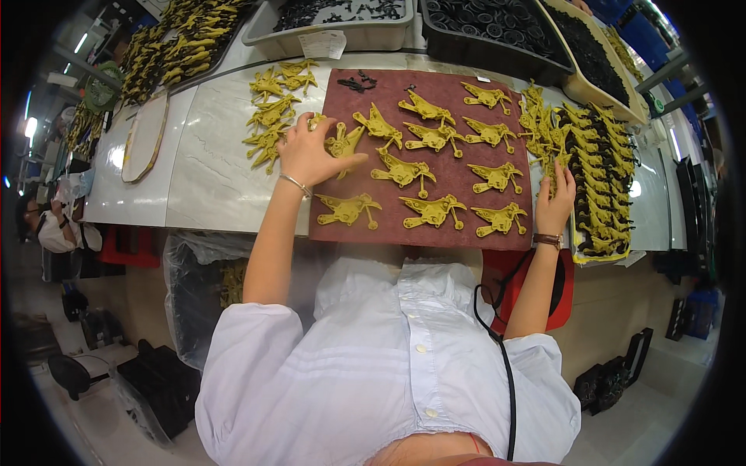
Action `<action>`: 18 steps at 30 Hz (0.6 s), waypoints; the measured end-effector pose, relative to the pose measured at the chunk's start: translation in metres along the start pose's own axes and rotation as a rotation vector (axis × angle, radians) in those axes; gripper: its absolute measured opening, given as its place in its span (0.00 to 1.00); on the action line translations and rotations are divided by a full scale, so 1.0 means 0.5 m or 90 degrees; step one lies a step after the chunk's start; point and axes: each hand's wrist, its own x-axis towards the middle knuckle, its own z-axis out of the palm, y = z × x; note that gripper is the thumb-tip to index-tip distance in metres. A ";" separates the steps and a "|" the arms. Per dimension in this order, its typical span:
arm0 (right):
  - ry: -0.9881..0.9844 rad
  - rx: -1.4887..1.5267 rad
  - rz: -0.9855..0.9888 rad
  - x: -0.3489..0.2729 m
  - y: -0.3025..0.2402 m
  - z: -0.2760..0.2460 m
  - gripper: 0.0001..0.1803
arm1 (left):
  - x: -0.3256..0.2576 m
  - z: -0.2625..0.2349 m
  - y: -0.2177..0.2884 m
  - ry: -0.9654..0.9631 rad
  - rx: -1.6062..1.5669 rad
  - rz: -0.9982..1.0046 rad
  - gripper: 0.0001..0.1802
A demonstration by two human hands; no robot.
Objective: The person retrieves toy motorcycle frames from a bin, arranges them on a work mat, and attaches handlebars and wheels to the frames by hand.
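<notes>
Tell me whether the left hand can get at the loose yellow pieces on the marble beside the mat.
Probably yes: the left hand rests at the mat's left edge, right beside those yellow pieces, nothing between.

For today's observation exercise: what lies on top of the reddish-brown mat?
Rows of yellow plastic parts lie on the mat, small black pieces too. The left hand covers one part.
</notes>
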 end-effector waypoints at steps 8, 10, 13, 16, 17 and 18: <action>0.034 0.020 -0.007 -0.024 -0.039 -0.024 0.19 | 0.005 -0.008 0.025 -0.021 0.075 -0.078 0.35; 0.030 0.016 -0.013 -0.031 -0.039 -0.031 0.18 | 0.007 -0.007 0.022 -0.002 0.046 -0.071 0.33; 0.030 0.022 -0.004 -0.038 -0.045 -0.040 0.18 | 0.008 -0.014 0.003 0.042 -0.017 -0.056 0.29; 0.037 0.023 -0.003 -0.041 -0.048 -0.043 0.17 | 0.001 -0.023 -0.026 0.097 -0.075 -0.030 0.24; 0.036 0.024 -0.004 -0.040 -0.050 -0.043 0.17 | -0.004 -0.026 -0.040 0.144 -0.119 -0.014 0.23; 0.035 0.022 -0.009 -0.041 -0.053 -0.043 0.17 | -0.012 -0.031 -0.055 0.190 -0.162 0.001 0.22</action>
